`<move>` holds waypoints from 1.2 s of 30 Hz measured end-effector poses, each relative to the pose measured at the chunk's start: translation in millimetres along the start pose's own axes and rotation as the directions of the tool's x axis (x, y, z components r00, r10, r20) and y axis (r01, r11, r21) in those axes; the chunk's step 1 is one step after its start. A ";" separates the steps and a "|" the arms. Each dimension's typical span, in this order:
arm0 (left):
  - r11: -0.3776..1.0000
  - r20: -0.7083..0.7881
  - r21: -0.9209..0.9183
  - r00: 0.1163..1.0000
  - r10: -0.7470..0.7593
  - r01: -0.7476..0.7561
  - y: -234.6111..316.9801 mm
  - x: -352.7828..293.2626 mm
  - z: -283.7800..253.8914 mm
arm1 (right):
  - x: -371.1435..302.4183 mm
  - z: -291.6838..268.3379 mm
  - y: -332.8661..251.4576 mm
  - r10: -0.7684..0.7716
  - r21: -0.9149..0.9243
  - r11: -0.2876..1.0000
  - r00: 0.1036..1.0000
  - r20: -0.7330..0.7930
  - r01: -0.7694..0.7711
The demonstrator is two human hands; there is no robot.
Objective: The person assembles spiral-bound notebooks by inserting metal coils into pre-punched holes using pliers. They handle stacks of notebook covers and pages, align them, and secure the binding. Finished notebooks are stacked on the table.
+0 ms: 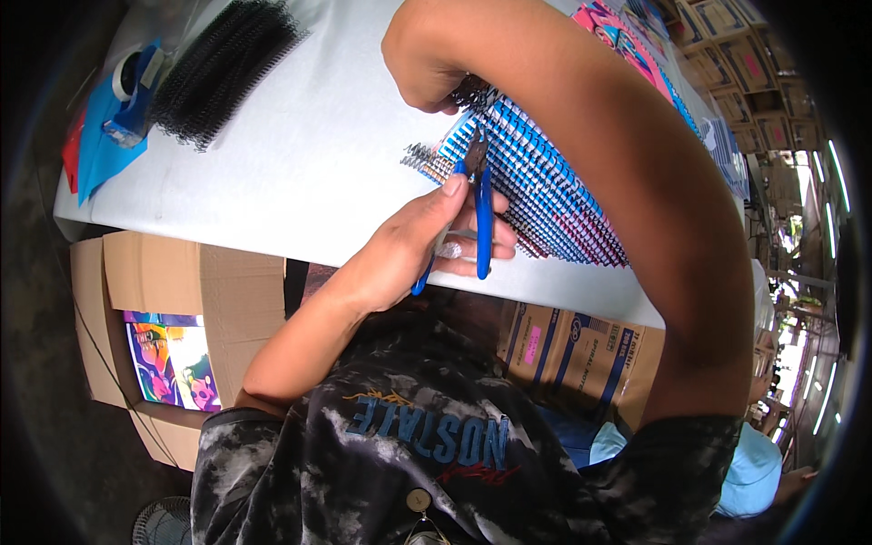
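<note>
My left hand (pixel 413 238) grips a pair of wire cutters (pixel 483 209) with blue handles, jaws pointing away from me. The cutters are over the near-left side of a slanting stack of spiral-bound notebooks (pixel 554 195) with blue, white and pink edges. At the stack's left, loose coil ends (pixel 425 156) stick out. My right arm arches over the stack, and the right hand (pixel 425 73) is bent down at its far-left corner. Its fingers are curled and mostly hidden against a bunch of black spiral coils (pixel 470 94).
A pile of black spiral coils (pixel 227 73) lies at the table's far left, beside a blue tape dispenser (pixel 132 95). Below the white table (pixel 300 182) stands an open carton (pixel 154 250) with colourful covers. Another carton (pixel 577 350) is under the near edge. Colourful notebooks (pixel 627 41) lie far right.
</note>
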State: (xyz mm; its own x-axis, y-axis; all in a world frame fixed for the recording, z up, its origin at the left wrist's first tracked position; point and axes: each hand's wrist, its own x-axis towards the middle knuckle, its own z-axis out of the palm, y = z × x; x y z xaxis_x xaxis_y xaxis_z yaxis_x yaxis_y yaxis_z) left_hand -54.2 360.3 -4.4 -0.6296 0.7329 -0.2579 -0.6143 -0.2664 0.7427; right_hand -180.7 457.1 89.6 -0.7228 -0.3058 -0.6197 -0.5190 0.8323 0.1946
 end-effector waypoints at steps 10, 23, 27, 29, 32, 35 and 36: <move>0.999 -0.005 -0.032 1.000 -0.011 0.010 1.2 4.0 0.6 | -35.6 -10.0 4.2 0.011 0.044 0.999 0.999 -0.033 -0.010; 0.994 -0.072 -0.108 0.997 -0.008 0.000 5.0 4.4 14.5 | -47.1 -10.9 19.6 -0.166 0.288 0.942 0.985 -0.039 0.170; 0.997 0.006 -0.070 1.000 0.019 -0.019 7.4 7.0 5.0 | -46.5 -8.0 22.2 -0.185 0.249 0.948 0.980 -0.073 0.197; 0.995 0.026 -0.097 0.999 0.024 -0.021 6.6 5.9 0.8 | -47.1 -10.1 21.2 -0.184 0.214 0.958 0.982 -0.050 0.190; 0.999 -0.016 0.007 0.999 0.040 -0.040 4.5 -3.3 4.8 | -43.4 -4.8 22.7 -0.196 0.249 0.944 0.975 -0.105 0.217; 0.999 -0.067 -0.046 0.998 0.015 -0.018 9.9 -0.4 15.2 | -49.7 -7.4 20.1 -0.127 0.250 0.955 0.984 -0.128 0.156; 0.999 0.000 0.015 0.999 0.038 -0.038 11.6 1.0 10.2 | -51.8 -7.4 18.6 -0.103 0.254 0.958 0.985 -0.137 0.135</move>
State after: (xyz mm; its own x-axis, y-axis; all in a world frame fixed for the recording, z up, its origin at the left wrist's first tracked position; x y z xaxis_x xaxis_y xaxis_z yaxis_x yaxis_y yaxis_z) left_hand -57.2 364.3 10.2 -0.6524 0.7222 -0.2298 -0.5830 -0.2844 0.7610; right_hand -156.3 485.0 130.9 -0.7212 -0.4498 -0.5268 -0.4790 0.8732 -0.0899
